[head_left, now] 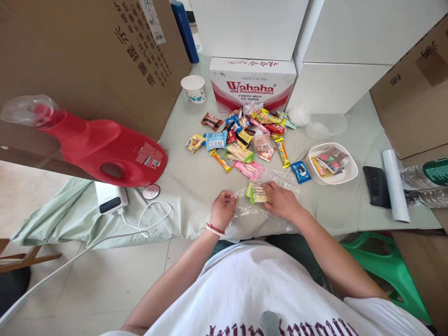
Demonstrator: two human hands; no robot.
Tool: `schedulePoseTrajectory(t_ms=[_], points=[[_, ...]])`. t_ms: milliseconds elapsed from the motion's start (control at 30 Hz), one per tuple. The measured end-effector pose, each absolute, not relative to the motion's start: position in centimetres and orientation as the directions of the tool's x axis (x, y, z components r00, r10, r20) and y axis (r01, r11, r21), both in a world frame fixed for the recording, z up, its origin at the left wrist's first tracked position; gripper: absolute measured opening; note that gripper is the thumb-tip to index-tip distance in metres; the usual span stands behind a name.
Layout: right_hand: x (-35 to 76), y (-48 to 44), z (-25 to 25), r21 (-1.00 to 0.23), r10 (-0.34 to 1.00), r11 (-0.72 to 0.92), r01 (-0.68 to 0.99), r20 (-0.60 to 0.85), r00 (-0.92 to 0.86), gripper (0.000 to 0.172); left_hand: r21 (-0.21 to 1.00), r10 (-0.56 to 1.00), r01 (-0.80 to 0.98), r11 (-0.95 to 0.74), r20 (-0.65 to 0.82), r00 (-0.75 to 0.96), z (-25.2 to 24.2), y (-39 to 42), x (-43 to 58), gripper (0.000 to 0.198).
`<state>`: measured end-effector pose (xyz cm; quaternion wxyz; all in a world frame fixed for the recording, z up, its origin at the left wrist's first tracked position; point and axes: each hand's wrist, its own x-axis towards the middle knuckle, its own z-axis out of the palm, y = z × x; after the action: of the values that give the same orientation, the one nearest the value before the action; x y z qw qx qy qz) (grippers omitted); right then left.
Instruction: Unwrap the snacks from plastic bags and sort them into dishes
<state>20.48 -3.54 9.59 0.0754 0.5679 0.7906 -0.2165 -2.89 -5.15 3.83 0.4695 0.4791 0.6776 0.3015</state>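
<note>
Close to the table's front edge lies a clear plastic bag point(276, 181), crumpled and partly spread. My left hand point(224, 207) pinches its left edge. My right hand point(282, 200) grips a pale yellow and green wrapped snack point(258, 192) at the bag; whether the snack is inside it or on top I cannot tell. Just beyond is a pink snack packet point(248, 170). Behind it a loose heap of wrapped sweets and snacks point(241, 135) spreads toward the back. To the right of the bag rests a blue packet point(300, 171).
At the right stand a white tub point(354, 163) with wrappers, a clear bowl point(327, 126), a black phone-like object point(376, 186) and plastic bottles point(425, 182). A Wahaha carton point(254, 86) and paper cup point(194, 88) are behind; a red jug point(112, 151) and power bank point(110, 196) are left.
</note>
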Motion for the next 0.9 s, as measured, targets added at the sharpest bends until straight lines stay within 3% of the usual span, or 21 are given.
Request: schedulePoseTrajectory(t_ms=[267,367,467,533,600,733,833,900], points=[[20.3,-3.5,9.2,-0.219,0.867,0.25,0.943,-0.382,-0.319,0.061,0.64,0.915,0.655,0.401,-0.311,-0.257,4.2,-6.5,-5.9,0.019],[20.0,-3.4,9.3,-0.2,0.86,0.263,0.944,-0.395,-0.323,0.059,0.479,0.972,0.85,0.22,-0.034,-0.233,5.0,-6.9,-6.4,0.011],[19.7,-3.3,9.4,-0.181,0.86,0.263,0.948,-0.401,-0.315,0.055,0.364,0.975,0.918,-0.16,0.205,0.089,6.2,-7.2,-5.6,0.026],[19.4,-3.2,9.5,-0.17,0.865,0.255,0.952,-0.4,-0.303,0.054,0.37,0.912,0.835,-0.408,0.2,0.357,7.0,-7.0,-4.4,0.028],[19.2,-3.3,9.6,-0.17,0.866,0.249,0.953,-0.403,-0.298,0.053,0.385,0.874,0.786,-0.484,0.16,0.46,7.3,-6.3,-2.9,0.022],[19.3,-3.6,9.6,-0.192,0.871,0.248,0.95,-0.386,-0.305,0.05,0.416,0.927,0.837,-0.356,0.046,0.371,6.8,-3.8,-1.4,0.035],[19.6,-3.8,9.5,-0.202,0.879,0.245,0.948,-0.367,-0.305,0.05,0.581,0.919,0.772,-0.257,-0.1,0.381,6.0,-2.2,-2.0,0.019],[19.7,-3.8,9.4,-0.198,0.873,0.242,0.95,-0.383,-0.302,0.052,0.673,0.917,0.719,-0.174,-0.156,0.367,5.8,-1.8,-2.5,0.026]])
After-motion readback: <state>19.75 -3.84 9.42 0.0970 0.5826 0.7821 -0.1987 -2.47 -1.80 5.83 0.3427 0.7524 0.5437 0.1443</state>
